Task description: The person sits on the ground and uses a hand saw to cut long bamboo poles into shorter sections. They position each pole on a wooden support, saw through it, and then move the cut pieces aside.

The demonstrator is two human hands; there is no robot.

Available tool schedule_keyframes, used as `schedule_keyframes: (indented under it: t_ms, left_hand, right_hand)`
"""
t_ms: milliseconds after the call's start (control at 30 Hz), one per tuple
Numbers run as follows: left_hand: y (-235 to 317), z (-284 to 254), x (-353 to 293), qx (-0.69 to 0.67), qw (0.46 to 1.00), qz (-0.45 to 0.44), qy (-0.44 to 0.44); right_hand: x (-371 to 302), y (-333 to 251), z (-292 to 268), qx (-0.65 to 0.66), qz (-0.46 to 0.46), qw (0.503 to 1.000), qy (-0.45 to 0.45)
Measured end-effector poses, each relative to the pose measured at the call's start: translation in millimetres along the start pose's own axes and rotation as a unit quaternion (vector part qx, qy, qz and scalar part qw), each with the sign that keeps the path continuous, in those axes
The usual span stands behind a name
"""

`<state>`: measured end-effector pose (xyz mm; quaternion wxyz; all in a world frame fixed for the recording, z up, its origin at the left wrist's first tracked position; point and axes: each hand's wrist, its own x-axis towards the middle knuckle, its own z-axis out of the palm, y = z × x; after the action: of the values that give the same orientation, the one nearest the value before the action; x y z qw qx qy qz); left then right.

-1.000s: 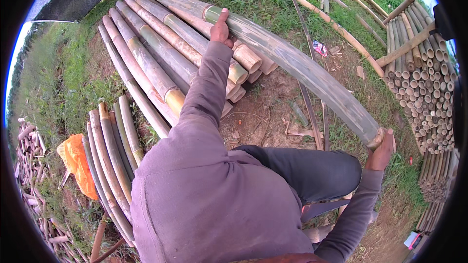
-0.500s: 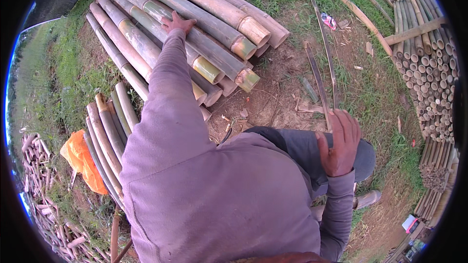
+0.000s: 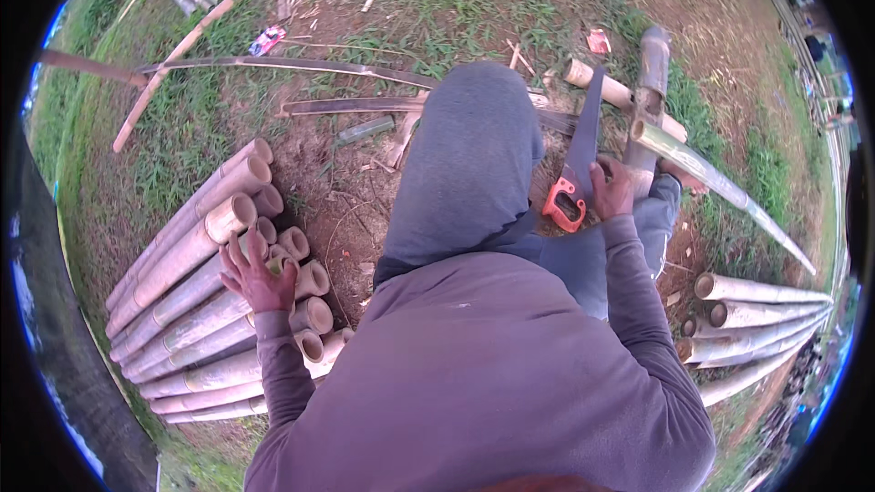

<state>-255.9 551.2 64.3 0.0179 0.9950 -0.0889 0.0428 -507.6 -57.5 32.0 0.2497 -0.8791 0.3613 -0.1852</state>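
Observation:
On the left, my left hand is open with fingers spread, in front of the cut ends of a pile of thick bamboo poles. I cannot tell whether it touches them. My right hand is by my right leg, its fingers closed at the base of the blade of a handsaw. The saw's orange handle lies just left of that hand, outside the palm, with the blade pointing away from me. Close beyond the right hand stands a thick bamboo piece, and a split bamboo length slants off to the right.
More bamboo poles lie at the lower right. Long split strips and a greenish bottle lie on the ground ahead. A thin pole crosses the far left. A short bamboo piece lies near the saw tip.
My view has turned to the right. My left hand has come off the top of the bamboo poles. My right hand, earlier resting at my knee, is now at the handsaw, which was not visible before.

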Motion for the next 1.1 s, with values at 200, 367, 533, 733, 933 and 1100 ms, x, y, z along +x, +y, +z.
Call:
schedule_keyframes:
  t_ms: [200,367,533,733,933,1100]
  left_hand:
    - [-21,-43,55,0.212,0.953,-0.155,-0.151]
    - [48,-34,160,0.021,0.976,0.04,-0.211]
    - [338,-36,273,-0.274,0.844,0.398,-0.234]
    - [678,-52,158,0.01,0.644,0.721,-0.254]
    - [804,17,-4,0.056,0.64,0.743,-0.189]
    - [806,37,17,0.012,0.633,0.726,-0.269]
  right_hand:
    - [-91,60,18,0.029,0.253,0.967,-0.03]
    - [-78,65,37,0.079,0.293,0.953,-0.01]
    - [-68,59,35,0.09,0.309,0.943,-0.079]
    - [-68,61,22,0.099,0.342,0.927,-0.115]
    - [-70,66,20,0.104,0.354,0.922,-0.118]
    - [-71,74,15,0.162,0.355,0.919,-0.047]
